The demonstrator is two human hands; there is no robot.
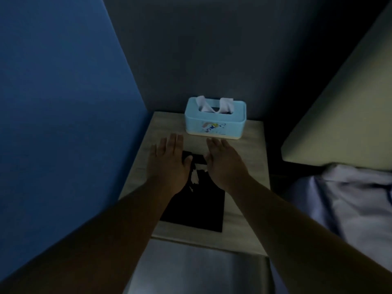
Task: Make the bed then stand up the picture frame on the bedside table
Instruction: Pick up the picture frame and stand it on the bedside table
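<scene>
The picture frame (197,211) lies flat, black back up, on the pale wooden bedside table (250,158), with torn white patches near its far end. My left hand (169,160) hovers flat over the frame's far left corner, fingers straight and close together. My right hand (222,160) is stretched over the far right corner in the same way. Neither hand grips the frame; whether the palms touch it I cannot tell. The bed's white sheet (343,209) shows at the right.
A light blue tissue box (215,119) stands at the table's back edge, just beyond my fingertips. A blue wall (63,102) borders the table on the left. The padded beige headboard (343,111) rises at the right.
</scene>
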